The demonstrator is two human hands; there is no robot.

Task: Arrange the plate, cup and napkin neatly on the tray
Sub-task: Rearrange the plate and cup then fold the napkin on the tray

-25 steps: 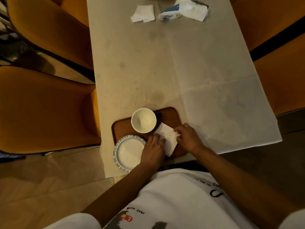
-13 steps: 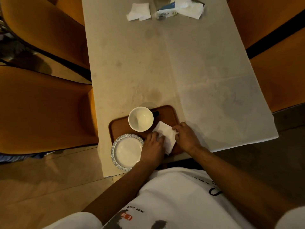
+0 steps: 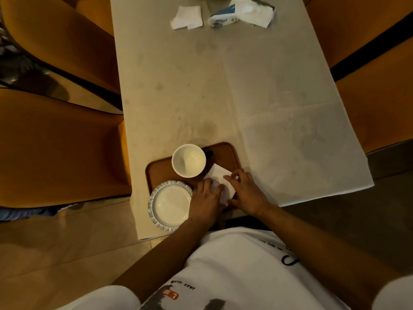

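A brown tray (image 3: 225, 151) lies at the table's near edge. On it stands an empty white cup (image 3: 188, 160) with a dark handle at the back. A white plate (image 3: 170, 206) with a blue patterned rim sits at the tray's front left and overhangs its edge. A folded white napkin (image 3: 218, 175) lies on the tray's right half. My left hand (image 3: 206, 199) presses on the napkin's left side, and my right hand (image 3: 247, 192) pinches its right side. Both hands cover much of the napkin.
The table (image 3: 245, 90) wears a pale cloth. At its far end lie a crumpled tissue (image 3: 187, 17) and a tissue packet (image 3: 242, 13). Orange chairs stand on the left (image 3: 58, 144) and on the right (image 3: 377, 92).
My right hand has shifted left over the napkin, closer to my left hand. The cup, plate and tray have kept their places.
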